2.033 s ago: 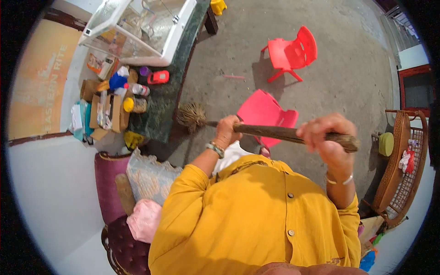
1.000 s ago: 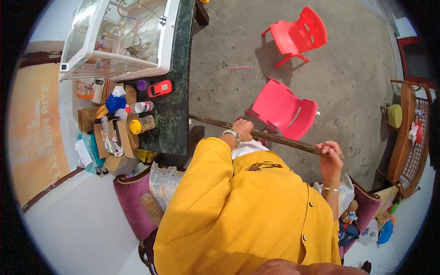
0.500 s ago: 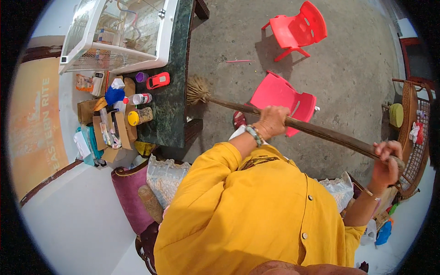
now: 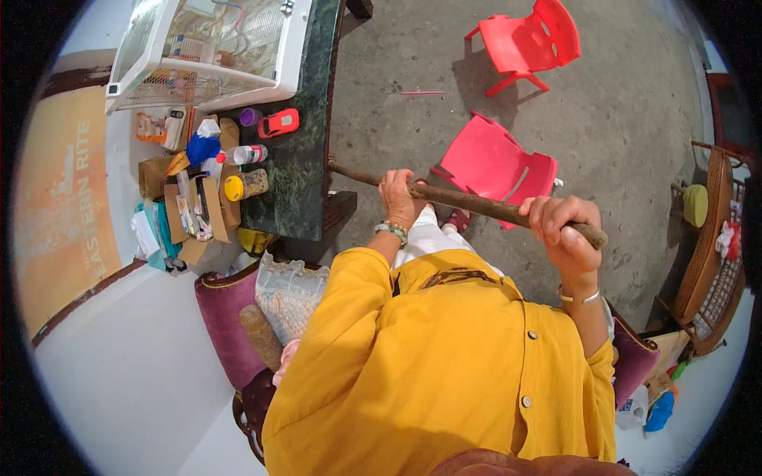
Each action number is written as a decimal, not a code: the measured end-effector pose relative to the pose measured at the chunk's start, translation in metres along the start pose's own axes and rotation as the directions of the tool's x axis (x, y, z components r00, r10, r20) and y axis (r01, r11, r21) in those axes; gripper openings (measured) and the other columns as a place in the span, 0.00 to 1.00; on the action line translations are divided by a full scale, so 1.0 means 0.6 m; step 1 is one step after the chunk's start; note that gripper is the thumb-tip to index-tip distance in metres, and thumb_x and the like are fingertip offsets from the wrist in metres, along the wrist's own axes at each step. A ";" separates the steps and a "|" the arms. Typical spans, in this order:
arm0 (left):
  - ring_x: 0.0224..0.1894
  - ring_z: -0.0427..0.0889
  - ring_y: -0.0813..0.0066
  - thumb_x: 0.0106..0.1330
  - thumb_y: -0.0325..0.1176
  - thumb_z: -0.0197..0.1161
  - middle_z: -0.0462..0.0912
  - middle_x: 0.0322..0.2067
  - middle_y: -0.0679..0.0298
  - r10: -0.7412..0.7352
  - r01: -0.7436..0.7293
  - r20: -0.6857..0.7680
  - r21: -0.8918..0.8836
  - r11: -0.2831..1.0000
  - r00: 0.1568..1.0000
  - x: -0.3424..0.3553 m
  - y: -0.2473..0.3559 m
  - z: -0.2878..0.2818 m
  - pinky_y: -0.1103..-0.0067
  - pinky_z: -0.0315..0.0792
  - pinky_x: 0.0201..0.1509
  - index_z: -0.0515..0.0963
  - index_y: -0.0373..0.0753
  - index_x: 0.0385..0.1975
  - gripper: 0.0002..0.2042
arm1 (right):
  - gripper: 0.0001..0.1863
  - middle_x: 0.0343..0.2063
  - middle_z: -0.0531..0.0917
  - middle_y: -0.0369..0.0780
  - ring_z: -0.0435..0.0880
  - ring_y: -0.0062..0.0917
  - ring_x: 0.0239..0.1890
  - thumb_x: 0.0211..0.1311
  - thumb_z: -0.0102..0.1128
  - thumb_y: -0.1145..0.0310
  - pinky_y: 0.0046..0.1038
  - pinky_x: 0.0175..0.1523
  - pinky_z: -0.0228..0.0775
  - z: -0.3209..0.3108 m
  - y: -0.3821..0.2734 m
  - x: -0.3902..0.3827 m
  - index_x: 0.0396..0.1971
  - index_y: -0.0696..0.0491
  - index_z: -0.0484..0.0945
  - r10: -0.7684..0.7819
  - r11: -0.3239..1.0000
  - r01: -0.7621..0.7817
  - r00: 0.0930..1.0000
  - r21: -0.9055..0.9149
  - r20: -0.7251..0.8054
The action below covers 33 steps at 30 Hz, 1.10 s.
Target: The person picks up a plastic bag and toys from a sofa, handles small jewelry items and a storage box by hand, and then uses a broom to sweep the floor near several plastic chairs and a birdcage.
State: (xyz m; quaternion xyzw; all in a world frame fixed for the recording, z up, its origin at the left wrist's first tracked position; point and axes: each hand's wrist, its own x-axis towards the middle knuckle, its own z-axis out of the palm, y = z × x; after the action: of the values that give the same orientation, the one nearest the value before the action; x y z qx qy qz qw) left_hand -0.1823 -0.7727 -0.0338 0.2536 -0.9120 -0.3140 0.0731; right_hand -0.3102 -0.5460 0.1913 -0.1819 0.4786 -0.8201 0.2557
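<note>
A long wooden broom handle [image 4: 476,205] runs across in front of my body, sloping down toward the right. My left hand [image 4: 402,198] is wrapped round its middle, and my right hand [image 4: 565,228] grips it close to its thick right end. The far end of the broom passes beneath the dark green table [image 4: 295,194], so its bristles are hidden there. Just beyond the handle stands a red plastic child's chair [image 4: 486,163], partly covered by the handle.
Another red chair [image 4: 533,44] stands farther off, with a thin pink stick [image 4: 423,93] on the concrete floor. The table carries a white cage [image 4: 238,89], a red toy car [image 4: 279,123] and a yellow-lidded jar [image 4: 252,184]. A purple armchair [image 4: 225,337] is behind me; a wooden bench [image 4: 702,238] stands right.
Both hands have moved left with the broom, the right hand farther than the left. The bristles, visible beside the table before, have slid underneath it.
</note>
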 end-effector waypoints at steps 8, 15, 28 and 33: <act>0.29 0.76 0.57 0.50 0.33 0.67 0.77 0.22 0.61 0.155 -0.189 -0.182 -0.188 0.964 0.971 -0.002 0.081 -0.053 0.68 0.68 0.38 0.76 0.40 0.26 0.08 | 0.12 0.09 0.71 0.36 0.69 0.27 0.12 0.50 0.58 0.63 0.32 0.26 0.66 0.035 -0.119 0.066 0.18 0.55 0.73 -0.083 0.995 0.101 0.857 -0.009 0.509; 0.29 0.77 0.58 0.50 0.32 0.65 0.77 0.23 0.61 0.201 -0.246 -0.216 -0.207 0.947 0.955 0.025 0.115 -0.113 0.68 0.68 0.36 0.74 0.41 0.23 0.06 | 0.10 0.08 0.70 0.34 0.68 0.22 0.09 0.51 0.61 0.62 0.28 0.29 0.69 0.066 -0.167 0.050 0.21 0.53 0.74 -0.119 0.983 0.173 0.864 -0.066 0.489; 0.32 0.79 0.53 0.43 0.32 0.65 0.80 0.24 0.56 0.399 -0.244 0.229 -0.503 0.830 0.888 0.009 0.185 -0.158 0.65 0.72 0.35 0.76 0.42 0.25 0.08 | 0.09 0.17 0.78 0.41 0.79 0.27 0.17 0.54 0.64 0.71 0.32 0.26 0.75 0.234 -0.284 0.054 0.27 0.62 0.75 -0.027 0.905 0.384 0.480 -0.183 0.877; 0.30 0.80 0.56 0.42 0.32 0.68 0.80 0.23 0.56 0.551 -0.275 0.357 -0.591 0.759 0.754 -0.006 0.238 -0.212 0.70 0.72 0.33 0.77 0.39 0.29 0.13 | 0.12 0.20 0.79 0.36 0.80 0.21 0.21 0.50 0.68 0.69 0.19 0.27 0.73 0.234 -0.359 0.084 0.32 0.59 0.76 -0.128 0.878 0.479 0.239 -0.002 0.963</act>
State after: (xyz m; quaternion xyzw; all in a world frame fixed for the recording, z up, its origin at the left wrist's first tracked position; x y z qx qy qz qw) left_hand -0.2013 -0.7427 0.1541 -0.0833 -0.8161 -0.5707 -0.0377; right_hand -0.3273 -0.5843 0.4498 -0.7526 0.3074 -0.5056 0.2890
